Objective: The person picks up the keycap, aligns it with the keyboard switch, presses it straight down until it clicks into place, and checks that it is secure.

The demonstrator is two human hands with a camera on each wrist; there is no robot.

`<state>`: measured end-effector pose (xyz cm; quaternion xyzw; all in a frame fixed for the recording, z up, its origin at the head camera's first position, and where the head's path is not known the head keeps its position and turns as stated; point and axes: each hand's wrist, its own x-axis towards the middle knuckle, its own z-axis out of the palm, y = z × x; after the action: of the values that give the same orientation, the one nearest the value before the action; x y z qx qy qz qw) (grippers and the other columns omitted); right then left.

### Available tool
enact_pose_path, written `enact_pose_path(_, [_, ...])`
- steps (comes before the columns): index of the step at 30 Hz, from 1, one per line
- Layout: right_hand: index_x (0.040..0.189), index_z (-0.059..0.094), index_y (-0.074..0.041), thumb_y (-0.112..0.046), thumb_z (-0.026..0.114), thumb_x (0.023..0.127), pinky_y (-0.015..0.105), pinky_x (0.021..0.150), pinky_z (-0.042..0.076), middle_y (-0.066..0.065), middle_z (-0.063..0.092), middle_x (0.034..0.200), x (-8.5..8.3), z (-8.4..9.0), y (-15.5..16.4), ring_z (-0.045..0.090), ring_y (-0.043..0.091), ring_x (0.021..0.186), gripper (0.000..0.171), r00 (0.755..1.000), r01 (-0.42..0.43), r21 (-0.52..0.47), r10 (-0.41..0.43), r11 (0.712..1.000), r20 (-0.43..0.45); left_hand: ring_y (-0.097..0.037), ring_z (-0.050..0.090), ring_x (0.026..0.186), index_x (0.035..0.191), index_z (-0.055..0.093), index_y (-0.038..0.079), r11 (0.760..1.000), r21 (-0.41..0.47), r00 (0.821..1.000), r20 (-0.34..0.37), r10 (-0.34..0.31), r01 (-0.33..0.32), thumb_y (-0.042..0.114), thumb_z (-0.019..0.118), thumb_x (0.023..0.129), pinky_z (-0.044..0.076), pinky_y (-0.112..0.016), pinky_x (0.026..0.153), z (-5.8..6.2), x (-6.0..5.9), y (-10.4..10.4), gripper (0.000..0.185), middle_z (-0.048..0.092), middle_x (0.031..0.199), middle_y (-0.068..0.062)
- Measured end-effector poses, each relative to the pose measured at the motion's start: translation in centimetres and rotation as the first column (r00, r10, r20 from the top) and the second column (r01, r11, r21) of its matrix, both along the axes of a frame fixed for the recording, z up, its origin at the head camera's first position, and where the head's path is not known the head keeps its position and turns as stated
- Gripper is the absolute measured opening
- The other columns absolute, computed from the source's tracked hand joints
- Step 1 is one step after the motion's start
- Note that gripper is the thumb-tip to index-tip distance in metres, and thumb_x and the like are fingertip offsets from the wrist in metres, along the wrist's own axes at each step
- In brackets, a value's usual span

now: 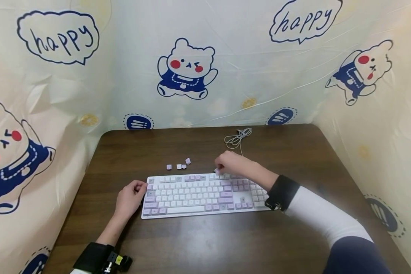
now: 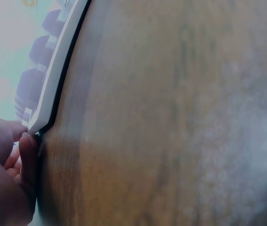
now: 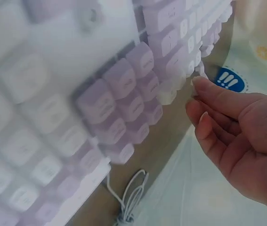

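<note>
A white and lilac keyboard (image 1: 185, 209) lies on the brown table. My left hand (image 1: 129, 197) is at its left end; in the left wrist view, the thumb and a finger pinch the keyboard's corner (image 2: 41, 118). Above the top row of keys, my right hand (image 1: 235, 163) pinches a small lilac keycap (image 1: 217, 171) between thumb and fingertips. The right wrist view shows that hand (image 3: 246, 129) just past the keyboard's back edge, the keycap partly hidden by the thumb. Several loose keycaps (image 1: 169, 167) lie on the table behind the keyboard, left of my right hand.
A bundled grey cable (image 1: 238, 139) lies behind the keyboard, its lead running toward the keyboard's back edge. Bare wood of the table (image 1: 198, 243) stretches in front. A printed cloth (image 1: 233, 76) with bears hangs around the table's back and sides.
</note>
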<state>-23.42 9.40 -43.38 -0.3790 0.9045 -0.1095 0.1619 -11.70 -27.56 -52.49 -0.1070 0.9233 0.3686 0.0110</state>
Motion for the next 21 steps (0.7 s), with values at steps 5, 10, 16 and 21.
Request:
enact_pose_path(5, [0.084, 0.072, -0.010, -0.009, 0.078, 0.093, 0.026, 0.068, 0.048, -0.004, 0.064, 0.075, 1.6, 0.3, 1.8, 0.054, 0.011, 0.070, 0.011, 0.999, 0.019, -0.003, -0.018, 1.000, 0.027, -0.023, 0.054, 0.077, 0.114, 0.069, 0.001, 1.000, -0.007, 1.000, 0.002, 0.001, -0.001, 0.028, 0.060, 0.105, 0.043, -0.032, 0.067, -0.1, 0.0, -0.1, 0.030, 0.064, 0.092, -0.011])
enact_pose_path(10, [0.086, 0.074, -0.009, -0.008, 0.079, 0.092, 0.027, 0.068, 0.048, -0.004, 0.063, 0.074, 3.1, 0.8, 3.4, 0.055, 0.012, 0.070, 0.008, 0.996, 0.046, 0.020, -0.048, 0.999, 0.076, -0.023, 0.055, 0.077, 0.113, 0.069, 0.000, 1.000, -0.003, 1.000, -0.004, 0.001, -0.001, 0.028, 0.061, 0.105, 0.043, -0.032, 0.067, -0.1, 0.0, 0.0, 0.030, 0.065, 0.092, -0.010])
enact_pose_path(16, [0.089, 0.073, -0.010, -0.008, 0.080, 0.091, 0.027, 0.069, 0.047, -0.005, 0.060, 0.074, 4.9, 1.0, 5.0, 0.055, 0.012, 0.070, 0.007, 0.988, 0.060, 0.081, -0.070, 0.995, 0.137, -0.023, 0.055, 0.078, 0.115, 0.069, 0.000, 1.000, -0.002, 1.000, 0.011, 0.003, -0.003, 0.029, 0.060, 0.106, 0.042, -0.033, 0.068, 0.0, 0.0, 0.1, 0.031, 0.064, 0.092, -0.010])
enact_pose_path(21, [0.085, 0.073, -0.010, -0.007, 0.081, 0.090, 0.027, 0.069, 0.046, -0.006, 0.059, 0.072, 5.7, 0.5, 5.9, 0.053, 0.011, 0.069, 0.010, 0.983, 0.040, 0.098, -0.056, 0.994, 0.175, -0.024, 0.055, 0.078, 0.116, 0.068, 0.000, 1.000, 0.009, 1.000, 0.019, 0.001, -0.001, 0.029, 0.060, 0.106, 0.042, -0.033, 0.068, 0.2, 0.1, 0.1, 0.031, 0.063, 0.092, -0.011])
